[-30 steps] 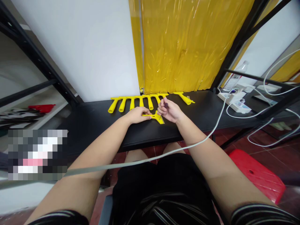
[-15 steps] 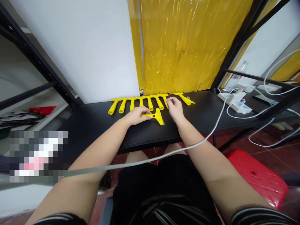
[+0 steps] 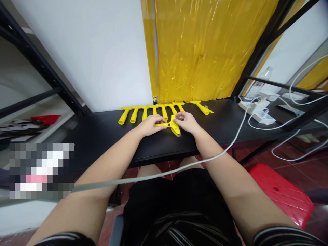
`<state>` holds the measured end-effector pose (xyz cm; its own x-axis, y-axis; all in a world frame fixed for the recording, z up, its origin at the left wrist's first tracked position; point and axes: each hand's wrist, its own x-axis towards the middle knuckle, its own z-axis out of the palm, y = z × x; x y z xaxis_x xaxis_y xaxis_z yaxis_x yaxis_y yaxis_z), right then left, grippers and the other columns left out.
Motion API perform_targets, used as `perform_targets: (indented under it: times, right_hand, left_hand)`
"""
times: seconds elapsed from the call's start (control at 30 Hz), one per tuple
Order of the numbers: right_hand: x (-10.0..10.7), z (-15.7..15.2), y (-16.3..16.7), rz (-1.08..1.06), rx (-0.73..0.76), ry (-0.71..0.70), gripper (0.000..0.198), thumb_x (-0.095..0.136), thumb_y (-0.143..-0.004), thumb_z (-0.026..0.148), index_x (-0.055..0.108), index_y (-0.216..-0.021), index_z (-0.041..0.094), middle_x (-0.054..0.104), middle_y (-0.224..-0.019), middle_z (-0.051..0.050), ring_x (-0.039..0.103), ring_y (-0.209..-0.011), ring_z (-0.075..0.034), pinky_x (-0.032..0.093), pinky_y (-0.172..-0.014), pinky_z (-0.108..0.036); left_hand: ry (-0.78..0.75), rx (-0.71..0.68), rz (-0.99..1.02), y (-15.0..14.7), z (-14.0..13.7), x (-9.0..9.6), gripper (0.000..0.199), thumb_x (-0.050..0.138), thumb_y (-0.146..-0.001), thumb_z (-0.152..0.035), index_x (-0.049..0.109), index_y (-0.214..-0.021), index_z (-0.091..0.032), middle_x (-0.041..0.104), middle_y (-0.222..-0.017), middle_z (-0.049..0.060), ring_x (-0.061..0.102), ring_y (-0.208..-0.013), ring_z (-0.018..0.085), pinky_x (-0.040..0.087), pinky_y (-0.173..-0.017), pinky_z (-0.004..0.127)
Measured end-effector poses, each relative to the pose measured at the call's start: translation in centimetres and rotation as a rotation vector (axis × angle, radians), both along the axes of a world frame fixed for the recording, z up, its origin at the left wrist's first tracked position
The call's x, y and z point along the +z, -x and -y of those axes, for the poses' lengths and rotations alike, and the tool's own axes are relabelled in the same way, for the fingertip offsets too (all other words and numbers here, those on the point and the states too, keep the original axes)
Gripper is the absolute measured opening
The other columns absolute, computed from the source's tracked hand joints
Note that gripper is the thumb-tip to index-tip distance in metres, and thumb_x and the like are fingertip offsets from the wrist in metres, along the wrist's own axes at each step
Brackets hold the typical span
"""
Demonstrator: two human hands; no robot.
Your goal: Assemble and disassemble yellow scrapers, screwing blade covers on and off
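A yellow plastic scraper (image 3: pixel 175 129) with a wide head and a thin blade at its lower corner is held above the black shelf. Its handle is pinched between the thumb and fingers of my left hand (image 3: pixel 151 125). My right hand (image 3: pixel 188 122) is closed at the scraper's head, thumb against the upper part; anything small under its curled fingers is hidden. Just behind, a row of several yellow scrapers (image 3: pixel 133 115) lies with the hollow handle ends toward me. Another yellow scraper (image 3: pixel 203 108) lies apart, right of the row.
The black shelf (image 3: pixel 102 136) backs onto a white panel (image 3: pixel 97 61) and yellow-wrapped sheeting (image 3: pixel 205 51). A white cable (image 3: pixel 220 155) crosses in front of my forearms. At right are a power strip (image 3: pixel 263 117), a bottle (image 3: pixel 257 83) and a red stool (image 3: pixel 279 194).
My right hand has moved left and down onto the scraper's head. The scraper has tilted slightly, while my left hand keeps its hold on the handle.
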<state>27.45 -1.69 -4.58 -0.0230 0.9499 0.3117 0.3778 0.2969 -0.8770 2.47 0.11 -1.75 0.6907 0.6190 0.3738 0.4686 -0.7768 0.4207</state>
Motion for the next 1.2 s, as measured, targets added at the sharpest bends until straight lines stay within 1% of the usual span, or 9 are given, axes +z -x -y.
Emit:
perform_targets:
  times: [0.17,0.3,0.4,0.5,0.67,0.8,0.93,1.03,1.2]
  right_hand:
    - [0.3,0.2,0.3,-0.189,0.099,0.087,0.039,0.081,-0.068,0.029,0.060,-0.100,0.020,0.063,-0.071,0.004,0.066,-0.074,-0.018,0.054,-0.078,-0.033]
    - [0.5,0.3,0.6,-0.224,0.112,0.104,0.038,0.079,-0.070,0.025,0.058,-0.102,0.020,0.059,-0.069,0.008,0.061,-0.067,-0.014,0.053,-0.076,-0.032]
    - [0.9,0.4,0.8,-0.311,0.097,0.146,0.038,0.080,-0.071,0.018,0.060,-0.103,0.019,0.061,-0.071,0.007,0.063,-0.072,-0.013,0.054,-0.078,-0.030]
    - [1.4,0.7,0.9,-0.356,0.053,0.222,0.027,0.081,-0.071,0.013,0.067,-0.094,0.015,0.065,-0.074,0.002,0.062,-0.071,-0.012,0.052,-0.070,-0.025]
    - [2.0,1.1,0.8,-0.354,0.049,0.306,0.016,0.082,-0.075,0.013,0.070,-0.086,0.013,0.063,-0.068,0.000,0.052,-0.056,-0.008,0.038,-0.047,-0.019]
    - [2.0,1.1,0.7,-0.363,0.047,0.323,0.018,0.083,-0.075,0.015,0.069,-0.086,0.015,0.062,-0.069,0.002,0.048,-0.053,-0.007,0.028,-0.041,-0.018]
    - [1.8,1.0,0.7,-0.351,0.034,0.316,0.022,0.085,-0.074,0.017,0.067,-0.087,0.015,0.063,-0.068,0.002,0.049,-0.052,-0.007,0.031,-0.042,-0.018]
    - [1.6,0.8,0.7,-0.328,0.021,0.283,0.026,0.084,-0.074,0.017,0.063,-0.089,0.017,0.063,-0.066,0.003,0.050,-0.050,-0.008,0.037,-0.045,-0.019]
    - [1.0,0.3,0.8,-0.224,0.003,0.155,0.016,0.074,-0.083,0.019,0.062,-0.094,0.018,0.070,-0.075,0.000,0.064,-0.064,-0.013,0.055,-0.067,-0.026]
  left_hand:
    - [-0.036,-0.025,-0.018,-0.1,-0.3,-0.2,0.032,0.071,-0.093,-0.046,0.076,-0.112,-0.022,0.073,-0.100,0.007,0.068,-0.097,0.024,0.052,-0.086,0.036]
    - [-0.053,-0.037,-0.022,-0.1,-0.4,-0.3,0.030,0.071,-0.094,-0.045,0.076,-0.111,-0.022,0.075,-0.106,0.008,0.069,-0.100,0.024,0.052,-0.089,0.037]
    - [-0.076,-0.047,-0.014,-0.2,-0.2,-0.2,0.030,0.069,-0.095,-0.045,0.077,-0.112,-0.021,0.075,-0.107,0.008,0.069,-0.101,0.024,0.053,-0.089,0.037]
    - [-0.115,-0.061,-0.012,-0.3,0.0,0.0,0.030,0.067,-0.097,-0.044,0.076,-0.114,-0.021,0.074,-0.108,0.009,0.069,-0.101,0.024,0.053,-0.091,0.037]
    - [-0.154,-0.076,-0.020,-0.4,0.0,0.0,0.032,0.066,-0.098,-0.046,0.076,-0.115,-0.020,0.072,-0.106,0.009,0.069,-0.102,0.025,0.053,-0.094,0.039]
    - [-0.167,-0.074,-0.031,-0.4,-0.1,-0.2,0.033,0.065,-0.098,-0.047,0.076,-0.116,-0.021,0.072,-0.108,0.010,0.068,-0.103,0.025,0.053,-0.095,0.039]
    - [-0.163,-0.079,-0.032,-0.4,-0.2,-0.3,0.033,0.065,-0.099,-0.047,0.076,-0.117,-0.021,0.072,-0.108,0.010,0.069,-0.103,0.025,0.053,-0.095,0.040]
    - [-0.162,-0.081,-0.038,-0.5,-0.2,-0.3,0.034,0.065,-0.098,-0.046,0.076,-0.117,-0.021,0.073,-0.108,0.010,0.069,-0.103,0.025,0.054,-0.095,0.040]
    - [-0.148,-0.067,-0.040,-0.5,-0.1,-0.2,0.035,0.064,-0.099,-0.047,0.076,-0.119,-0.021,0.074,-0.110,0.010,0.070,-0.103,0.025,0.054,-0.095,0.040]
